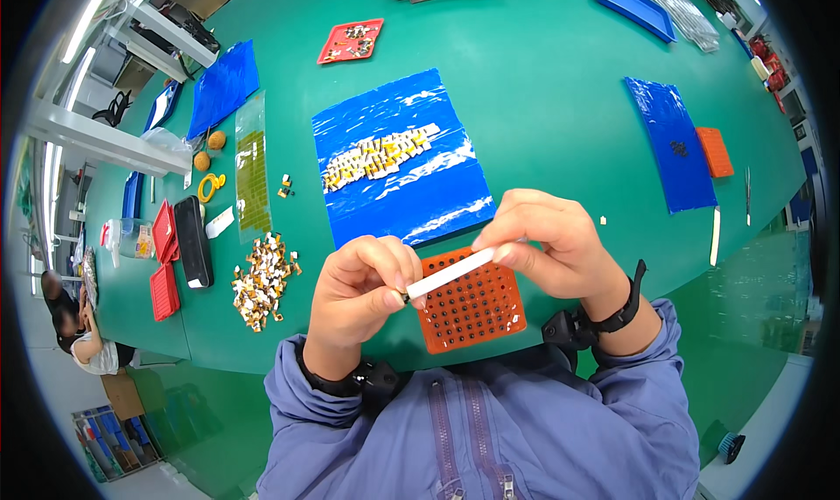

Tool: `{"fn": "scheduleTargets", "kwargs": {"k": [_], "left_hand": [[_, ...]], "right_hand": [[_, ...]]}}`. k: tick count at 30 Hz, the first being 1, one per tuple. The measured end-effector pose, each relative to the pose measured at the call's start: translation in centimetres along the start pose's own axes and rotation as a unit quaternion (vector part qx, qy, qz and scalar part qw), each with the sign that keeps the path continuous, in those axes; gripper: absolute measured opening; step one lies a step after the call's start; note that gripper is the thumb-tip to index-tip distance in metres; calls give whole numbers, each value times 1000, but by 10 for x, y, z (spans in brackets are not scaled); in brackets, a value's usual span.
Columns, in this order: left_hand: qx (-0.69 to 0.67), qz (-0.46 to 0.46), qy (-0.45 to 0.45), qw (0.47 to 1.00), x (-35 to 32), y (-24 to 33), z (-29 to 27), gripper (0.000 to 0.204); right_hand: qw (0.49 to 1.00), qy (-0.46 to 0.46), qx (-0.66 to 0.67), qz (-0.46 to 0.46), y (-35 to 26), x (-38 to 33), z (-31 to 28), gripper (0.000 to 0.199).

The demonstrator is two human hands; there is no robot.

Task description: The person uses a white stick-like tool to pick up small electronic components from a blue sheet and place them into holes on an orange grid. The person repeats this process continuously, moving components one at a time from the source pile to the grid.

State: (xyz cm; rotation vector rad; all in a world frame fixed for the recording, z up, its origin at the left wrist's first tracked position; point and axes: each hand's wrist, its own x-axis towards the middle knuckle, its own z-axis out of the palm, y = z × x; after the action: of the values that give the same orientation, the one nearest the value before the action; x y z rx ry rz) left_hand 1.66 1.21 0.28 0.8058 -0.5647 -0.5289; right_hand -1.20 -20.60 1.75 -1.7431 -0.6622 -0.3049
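My right hand (547, 242) is closed in a pinch on the right end of a flat white strip (451, 273). The strip slants down to my left hand (363, 281), whose thumb and forefinger pinch a small dark piece (404, 297) at its lower end. That piece is too small to name. Just beneath both hands lies an orange tray (472, 312) with rows of dark round holes or parts in it. Ahead of the hands, a blue sheet (429, 194) carries a dense patch of small white and yellow pieces (376, 159).
Left of my left hand is a pile of small white, brown pieces (264, 281). Beyond it stand a black case (192, 242), red trays (164, 290) and a yellow-green gridded sheet (254, 181). Rightward lie another blue sheet (661, 141), an orange block (715, 153) and tweezers (748, 195).
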Motion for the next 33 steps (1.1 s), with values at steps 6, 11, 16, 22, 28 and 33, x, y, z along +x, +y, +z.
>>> {"fn": "scheduleTargets", "kwargs": {"k": [6,11,16,22,28,33], "left_hand": [[-4,3,-4,1000,0,0,0,9],[-12,9,9,1000,0,1,0,9],[11,13,6,1000,1,1,-1,8],[64,57,57,995,1,0,0,8],[160,71,137,975,4,-3,-1,6],[245,18,123,962,5,-3,-3,7]], "right_hand": [[1000,-29,-3,-6,-2,0,-3,8],[1000,-6,11,-12,0,0,2,6],[998,-44,-35,20,-4,0,-5,6],[999,-4,-18,29,-3,-3,-2,8],[996,61,49,-35,-3,-1,-6,11],[996,74,-33,-43,-8,-4,7,15]]}}
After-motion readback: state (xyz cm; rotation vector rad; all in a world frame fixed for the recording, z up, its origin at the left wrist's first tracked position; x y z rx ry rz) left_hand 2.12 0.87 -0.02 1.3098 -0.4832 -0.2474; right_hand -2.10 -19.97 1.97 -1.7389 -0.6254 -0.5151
